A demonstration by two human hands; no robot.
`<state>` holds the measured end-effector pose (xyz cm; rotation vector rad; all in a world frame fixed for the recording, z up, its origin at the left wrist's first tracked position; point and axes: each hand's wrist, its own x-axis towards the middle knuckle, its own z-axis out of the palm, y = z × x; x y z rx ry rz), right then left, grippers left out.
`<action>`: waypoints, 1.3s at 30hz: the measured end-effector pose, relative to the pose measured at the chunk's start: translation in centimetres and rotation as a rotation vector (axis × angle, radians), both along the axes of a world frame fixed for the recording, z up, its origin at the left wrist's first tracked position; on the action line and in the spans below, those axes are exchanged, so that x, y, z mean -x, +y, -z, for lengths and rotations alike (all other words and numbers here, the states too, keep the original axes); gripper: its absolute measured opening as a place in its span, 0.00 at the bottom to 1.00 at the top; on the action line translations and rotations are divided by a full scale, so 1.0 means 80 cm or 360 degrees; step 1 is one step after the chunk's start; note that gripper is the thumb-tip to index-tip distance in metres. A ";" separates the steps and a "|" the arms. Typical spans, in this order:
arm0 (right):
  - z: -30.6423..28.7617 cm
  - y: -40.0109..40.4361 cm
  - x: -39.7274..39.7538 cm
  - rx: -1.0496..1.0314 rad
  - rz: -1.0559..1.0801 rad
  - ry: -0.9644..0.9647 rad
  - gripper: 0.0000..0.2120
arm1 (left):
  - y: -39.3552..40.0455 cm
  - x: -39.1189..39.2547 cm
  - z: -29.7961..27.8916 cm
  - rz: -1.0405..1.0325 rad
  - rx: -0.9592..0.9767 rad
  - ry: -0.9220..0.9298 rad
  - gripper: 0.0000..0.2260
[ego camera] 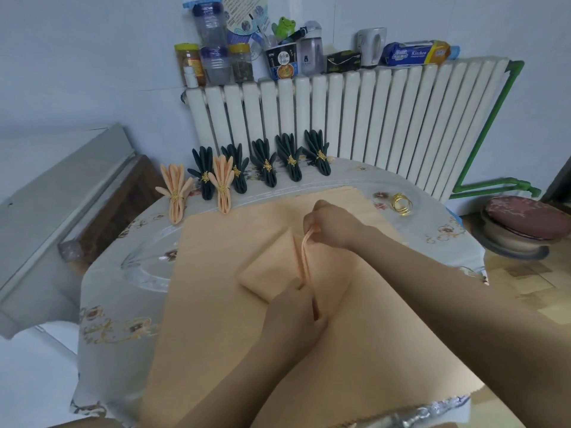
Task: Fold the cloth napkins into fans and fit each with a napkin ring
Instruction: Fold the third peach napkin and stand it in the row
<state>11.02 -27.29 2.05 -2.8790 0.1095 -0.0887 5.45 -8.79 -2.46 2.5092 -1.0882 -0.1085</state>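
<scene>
Head view. Round table (129,332) with a floral cover fills the lower centre of the frame; its far edge sits just beside the white radiator (355,118) at upper centre.

A stack of flat peach cloths (210,319) covers most of the table from centre to the bottom edge; its near edge overhangs the table rim at lower right. On top of it, centre frame, lies the peach napkin (268,267) in work, partly pleated: a raised ridge of pleats runs from centre down toward lower centre, with a flat folded portion to its left.

Right hand (330,225), centre frame: fingers curled, pinching the far end of the pleat ridge. Left hand (296,307), lower centre: fingers curled, pinching the near end of the same ridge.

Far table edge, left to centre: five dark green fans (265,168) in a row, each ringed in gold, and two peach fans (222,186) in front of them at the left, one close to the table rim.

Loose gold napkin rings (401,204), right of centre, on bare cover near the cloth stack's far right corner. Bare cover shows along the left rim and the right side.
</scene>
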 end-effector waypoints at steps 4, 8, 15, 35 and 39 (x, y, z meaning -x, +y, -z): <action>0.026 0.006 -0.025 -0.0273 0.0012 0.0042 0.13 | 0.000 -0.007 0.004 0.0022 0.0050 0.0018 0.12; 0.041 -0.002 -0.031 -0.0584 0.0219 -0.0006 0.28 | 0.001 -0.015 0.003 0.0061 0.0050 0.0069 0.12; 0.067 -0.007 -0.041 -0.0665 0.0479 -0.0008 0.08 | 0.001 -0.027 0.003 0.0101 0.0054 0.0111 0.13; 0.131 0.036 0.121 0.0343 0.0081 -0.0426 0.31 | -0.001 -0.032 0.006 0.0338 -0.0107 -0.0204 0.13; 0.129 0.041 0.118 0.0338 0.0133 -0.0360 0.32 | -0.003 -0.046 -0.005 0.0397 -0.0223 -0.0012 0.12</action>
